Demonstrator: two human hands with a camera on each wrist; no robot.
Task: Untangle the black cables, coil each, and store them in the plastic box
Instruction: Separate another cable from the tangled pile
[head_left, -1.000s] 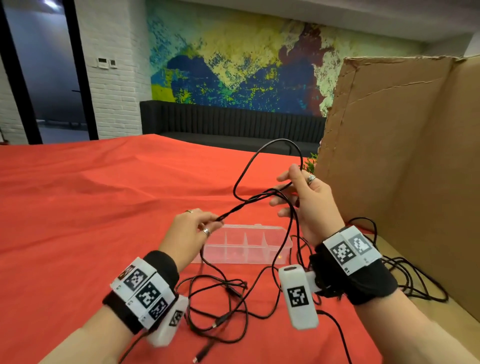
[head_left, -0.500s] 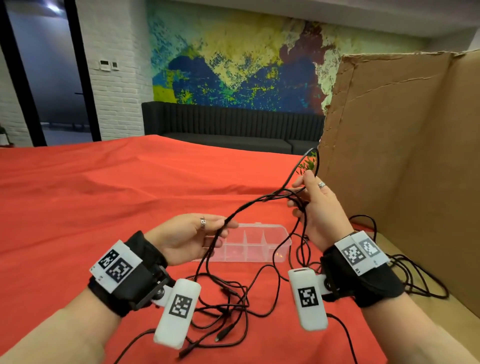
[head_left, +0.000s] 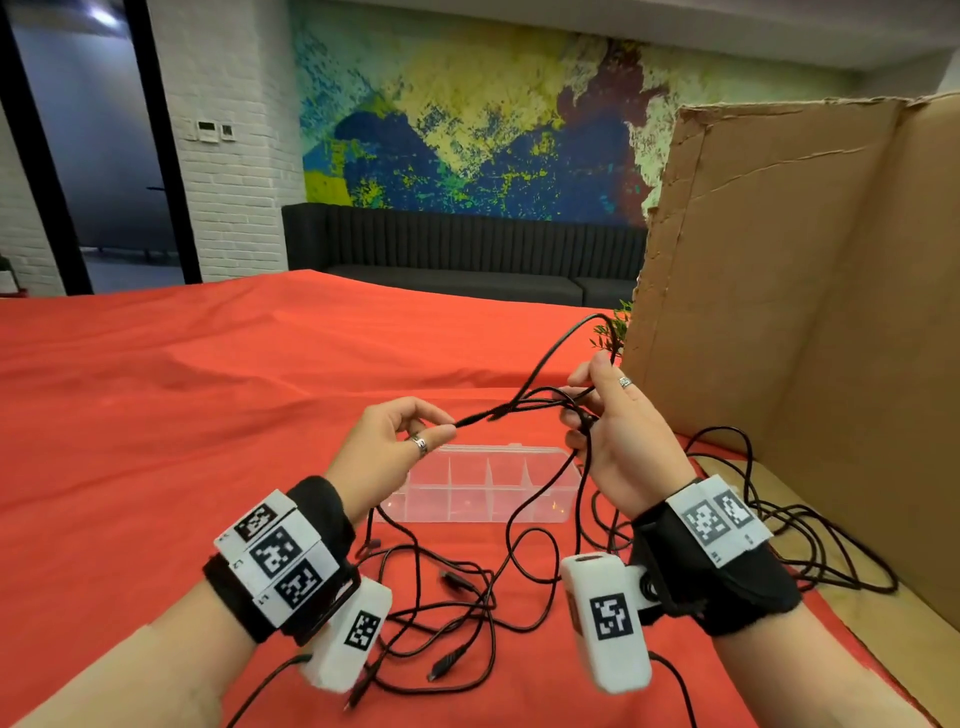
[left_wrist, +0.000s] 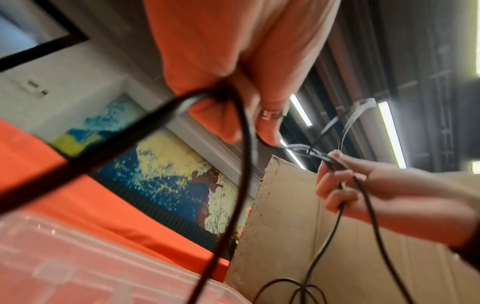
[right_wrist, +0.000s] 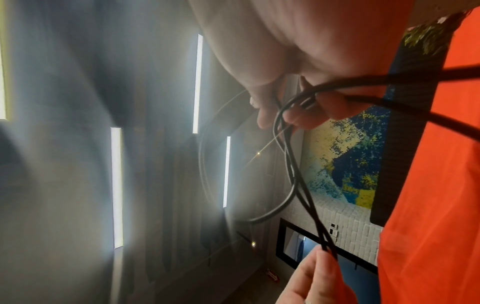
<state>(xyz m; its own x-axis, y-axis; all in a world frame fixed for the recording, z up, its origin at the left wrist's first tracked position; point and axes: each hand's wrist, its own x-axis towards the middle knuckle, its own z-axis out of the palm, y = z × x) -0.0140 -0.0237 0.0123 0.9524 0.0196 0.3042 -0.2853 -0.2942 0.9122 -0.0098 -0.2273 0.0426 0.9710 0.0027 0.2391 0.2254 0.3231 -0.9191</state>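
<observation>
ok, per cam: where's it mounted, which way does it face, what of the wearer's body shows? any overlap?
Head: on the head, looking forward and down at the red-clothed table, plastic box and tangled black cables; both forearms, left hand and right hand show.
Left wrist: looks up along the left hand's fingers toward the cardboard wall; the right hand shows too.
Right wrist: looks up at the ceiling lights; right fingers and left fingertips.
Shared: both wrist views show the cables stretched between the hands.
</observation>
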